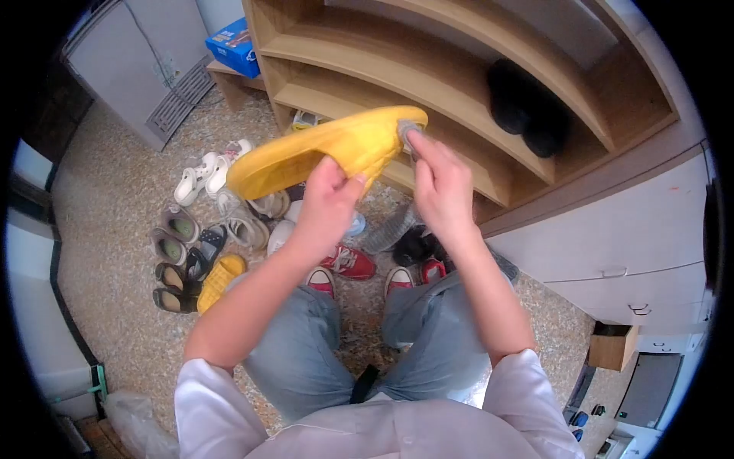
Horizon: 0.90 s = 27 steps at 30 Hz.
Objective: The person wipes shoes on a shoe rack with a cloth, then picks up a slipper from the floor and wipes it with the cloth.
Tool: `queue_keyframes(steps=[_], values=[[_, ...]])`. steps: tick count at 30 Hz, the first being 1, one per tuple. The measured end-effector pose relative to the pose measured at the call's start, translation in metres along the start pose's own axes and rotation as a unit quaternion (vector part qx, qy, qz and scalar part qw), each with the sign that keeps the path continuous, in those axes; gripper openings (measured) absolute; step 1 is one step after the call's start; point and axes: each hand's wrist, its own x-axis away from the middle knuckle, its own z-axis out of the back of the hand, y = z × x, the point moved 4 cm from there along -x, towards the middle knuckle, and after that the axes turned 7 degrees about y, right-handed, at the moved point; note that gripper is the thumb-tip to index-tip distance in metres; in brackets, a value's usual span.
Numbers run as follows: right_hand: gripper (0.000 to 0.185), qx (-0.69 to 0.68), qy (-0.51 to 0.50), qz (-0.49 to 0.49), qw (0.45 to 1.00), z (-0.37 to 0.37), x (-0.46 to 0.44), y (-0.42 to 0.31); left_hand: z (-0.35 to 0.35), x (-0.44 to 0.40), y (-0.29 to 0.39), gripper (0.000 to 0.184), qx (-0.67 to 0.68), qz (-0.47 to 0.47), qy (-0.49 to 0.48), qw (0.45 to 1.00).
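My left hand (329,200) is closed on the strap side of a yellow slipper (306,143), holding it up in front of the shelves. The slipper is tilted, with its foot opening facing me. In my right hand (445,183) a grey cloth (408,128) is pinched, pressed against the slipper's right end. Some grey fabric (391,229) shows below that hand; whether it is the same cloth, I cannot tell. Another yellow slipper (222,281) lies on the floor beside my left forearm.
A wooden shoe rack (359,57) stands ahead, with black shoes (527,111) on it at right. Several pairs sit on the floor, including white clogs (196,180) and a red sneaker (349,262). A blue box (233,47) rests at the back left. White cabinets (612,222) stand right.
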Motion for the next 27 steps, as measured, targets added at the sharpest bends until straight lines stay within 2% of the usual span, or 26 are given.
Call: queue_keyframes(steps=[4, 7, 9, 16, 20, 21, 25, 27], values=[[0.032, -0.02, -0.017, -0.005, 1.0, -0.002, 0.005, -0.009, -0.002, 0.001, 0.003, 0.04, 0.015, -0.02, -0.017, 1.0], [0.032, -0.012, -0.014, 0.002, 1.0, 0.0, 0.002, -0.008, -0.002, 0.003, 0.001, 0.034, 0.017, -0.001, 0.017, 1.0], [0.032, -0.002, -0.001, -0.031, 1.0, 0.004, -0.004, 0.002, -0.007, 0.002, 0.005, 0.036, 0.032, -0.013, -0.005, 0.999], [0.03, -0.058, -0.011, -0.033, 0.998, 0.004, 0.005, -0.008, -0.005, 0.002, 0.0, 0.04, 0.022, 0.007, -0.008, 1.0], [0.029, -0.07, 0.044, -0.04, 0.996, 0.011, -0.008, 0.004, -0.008, 0.003, 0.005, 0.04, 0.034, -0.012, -0.022, 0.999], [0.029, -0.04, 0.029, -0.046, 0.998, 0.009, -0.004, 0.004, -0.009, 0.003, 0.004, 0.04, 0.038, -0.009, -0.021, 0.999], [0.03, -0.066, -0.018, -0.033, 0.997, 0.003, 0.007, -0.009, -0.005, 0.002, 0.001, 0.035, 0.017, -0.006, 0.009, 1.0], [0.03, -0.058, 0.0, -0.045, 0.997, 0.009, 0.001, -0.005, -0.006, 0.003, 0.004, 0.035, 0.048, -0.004, 0.002, 0.999]])
